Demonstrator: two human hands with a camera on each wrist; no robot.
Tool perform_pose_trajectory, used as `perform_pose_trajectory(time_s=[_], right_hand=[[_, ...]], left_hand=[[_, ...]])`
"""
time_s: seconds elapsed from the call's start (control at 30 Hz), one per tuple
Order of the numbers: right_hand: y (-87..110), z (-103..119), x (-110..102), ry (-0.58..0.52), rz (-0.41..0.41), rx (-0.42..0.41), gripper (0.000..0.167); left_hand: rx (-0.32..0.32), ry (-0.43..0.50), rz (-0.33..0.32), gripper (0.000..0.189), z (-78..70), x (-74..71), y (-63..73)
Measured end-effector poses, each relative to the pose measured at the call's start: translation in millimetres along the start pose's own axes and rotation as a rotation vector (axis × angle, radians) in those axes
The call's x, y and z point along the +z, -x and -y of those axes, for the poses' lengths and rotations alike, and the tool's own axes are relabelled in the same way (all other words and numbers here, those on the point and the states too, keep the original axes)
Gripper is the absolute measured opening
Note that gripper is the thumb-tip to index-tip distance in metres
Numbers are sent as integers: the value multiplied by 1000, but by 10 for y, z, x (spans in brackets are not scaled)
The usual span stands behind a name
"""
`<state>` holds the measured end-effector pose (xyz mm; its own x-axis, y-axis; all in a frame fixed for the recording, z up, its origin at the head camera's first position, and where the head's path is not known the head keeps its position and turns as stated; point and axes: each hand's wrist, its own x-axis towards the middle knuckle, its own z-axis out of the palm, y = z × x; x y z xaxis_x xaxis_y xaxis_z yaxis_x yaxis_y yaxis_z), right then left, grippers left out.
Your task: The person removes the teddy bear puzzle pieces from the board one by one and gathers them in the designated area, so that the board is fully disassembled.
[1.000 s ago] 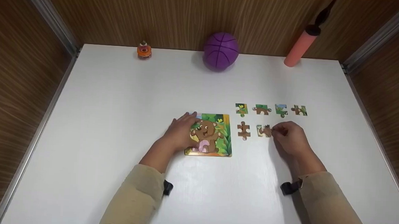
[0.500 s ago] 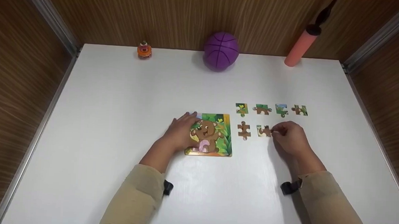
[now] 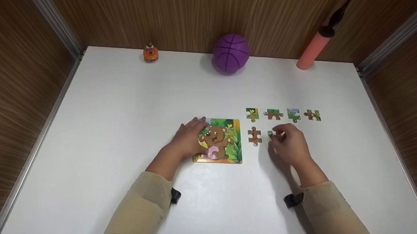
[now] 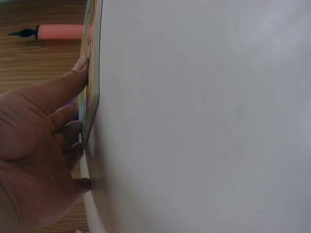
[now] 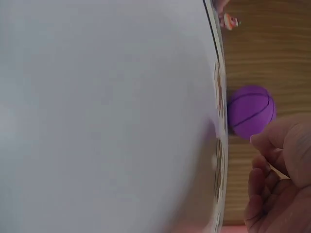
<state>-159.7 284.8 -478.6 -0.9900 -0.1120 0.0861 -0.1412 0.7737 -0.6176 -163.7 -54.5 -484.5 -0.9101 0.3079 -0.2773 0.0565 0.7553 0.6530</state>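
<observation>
A square puzzle board (image 3: pixel 216 140) with a bear picture lies on the white table. My left hand (image 3: pixel 189 139) rests spread over its left side. In the left wrist view the thumb (image 4: pixel 80 65) lies on the board's face, with the little finger down at the table. My right hand (image 3: pixel 292 144) is over a loose jigsaw piece (image 3: pixel 270 135), hiding most of it. The right wrist view shows that hand's thumb and fingers loosely curled and apart, with nothing visible between them. Left of it lies a brown jigsaw piece (image 3: pixel 254 136).
Several more jigsaw pieces (image 3: pixel 273 114) lie in a row behind. At the table's back edge are a small orange toy (image 3: pixel 150 52), a purple ball (image 3: pixel 231 54) and a pink hand pump (image 3: pixel 312 51). Wood-grain panels (image 3: pixel 185 19) enclose the back and sides.
My right hand has moved left from the piece's right edge and now covers most of that piece. The left hand and the board have stayed in place.
</observation>
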Motion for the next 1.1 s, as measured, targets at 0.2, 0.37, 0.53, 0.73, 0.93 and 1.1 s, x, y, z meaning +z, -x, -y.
perform_pose_trajectory(time_s=[0.2, 0.37, 0.53, 0.73, 0.93, 1.1], right_hand=[[88, 262, 137, 23, 42, -86, 26], [160, 460, 294, 16, 102, -120, 38], [229, 641, 449, 36, 244, -76, 51], [256, 696, 557, 57, 310, -33, 49], [244, 710, 587, 51, 312, -6, 39], [231, 738, 587, 49, 315, 3, 37]], left_hand=[[15, 8, -9, 97, -6, -6, 3], [13, -4, -7, 96, -2, -10, 7], [15, 0, -17, 95, -6, -14, 0], [17, -7, -11, 93, -15, -11, 7], [34, -22, -6, 92, -12, -11, 9], [36, -61, -8, 88, -16, 9, 11]])
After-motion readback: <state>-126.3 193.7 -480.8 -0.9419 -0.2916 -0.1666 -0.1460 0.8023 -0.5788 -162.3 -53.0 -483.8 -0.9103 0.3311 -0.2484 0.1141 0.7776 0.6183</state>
